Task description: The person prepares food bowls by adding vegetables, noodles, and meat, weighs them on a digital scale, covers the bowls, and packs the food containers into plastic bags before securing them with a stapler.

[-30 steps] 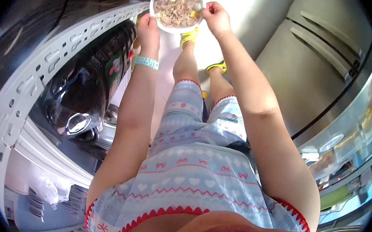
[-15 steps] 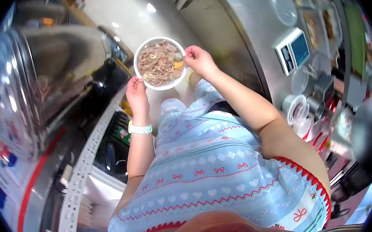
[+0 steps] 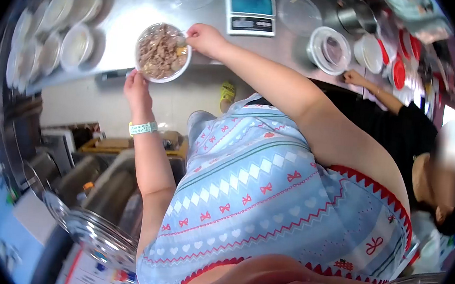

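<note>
Between my two hands is a round white bowl (image 3: 184,69) of thin brown sliced meat (image 3: 162,52), with a yellow piece and a pale piece near its right side. My left hand (image 3: 138,91), below a pale green watch band, pinches the lower left rim. On the upper right rim, the fingers of my right hand (image 3: 208,40) are closed. The bowl is level and overlaps the front edge of the steel counter (image 3: 125,8) in this view; whether it touches the counter I cannot tell.
A kitchen scale (image 3: 251,9) stands right of the bowl. Several white bowls (image 3: 76,47) line the counter's left; lids and stacked containers (image 3: 328,51) are on the right. Another person's hand (image 3: 355,78) is at the counter edge. Steel vats (image 3: 115,186) stand at lower left.
My body has turned from the aisle to face the steel counter, carrying the bowl along in both hands. The white bowls and another person have come into view.
</note>
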The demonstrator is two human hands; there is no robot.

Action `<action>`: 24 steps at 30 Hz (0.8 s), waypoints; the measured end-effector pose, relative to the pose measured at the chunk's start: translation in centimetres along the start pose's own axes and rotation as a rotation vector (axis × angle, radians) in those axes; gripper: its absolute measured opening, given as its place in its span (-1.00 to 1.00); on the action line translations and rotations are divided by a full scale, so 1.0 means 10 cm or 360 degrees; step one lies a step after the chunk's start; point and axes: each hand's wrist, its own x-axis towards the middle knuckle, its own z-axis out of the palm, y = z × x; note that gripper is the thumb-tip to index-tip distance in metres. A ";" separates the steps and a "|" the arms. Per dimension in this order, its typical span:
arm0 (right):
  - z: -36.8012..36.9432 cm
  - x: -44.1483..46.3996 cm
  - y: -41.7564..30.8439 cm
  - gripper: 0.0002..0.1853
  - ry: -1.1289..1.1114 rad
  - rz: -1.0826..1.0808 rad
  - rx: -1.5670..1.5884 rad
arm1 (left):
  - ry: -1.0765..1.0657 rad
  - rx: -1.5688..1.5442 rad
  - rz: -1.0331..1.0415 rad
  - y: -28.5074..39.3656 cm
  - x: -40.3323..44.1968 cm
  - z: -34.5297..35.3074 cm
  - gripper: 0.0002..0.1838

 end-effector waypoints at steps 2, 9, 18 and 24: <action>-0.10 0.11 -0.03 -0.74 0.0089 -0.0034 -0.0206 | -0.0107 0.0047 -0.0035 0.07 0.22 0.15 -0.72; -0.27 0.37 0.04 -0.83 0.0168 0.0316 0.0181 | -0.0474 0.0203 -0.0172 0.21 0.86 0.37 -0.73; -1.46 -1.55 0.77 -0.81 0.1871 0.0451 0.1257 | -0.1047 0.0805 0.0411 0.44 0.04 1.39 -0.80; -2.27 -2.11 1.27 -0.60 0.2017 0.0250 0.1658 | -0.2034 0.1105 0.1062 -0.55 -0.62 3.12 -0.67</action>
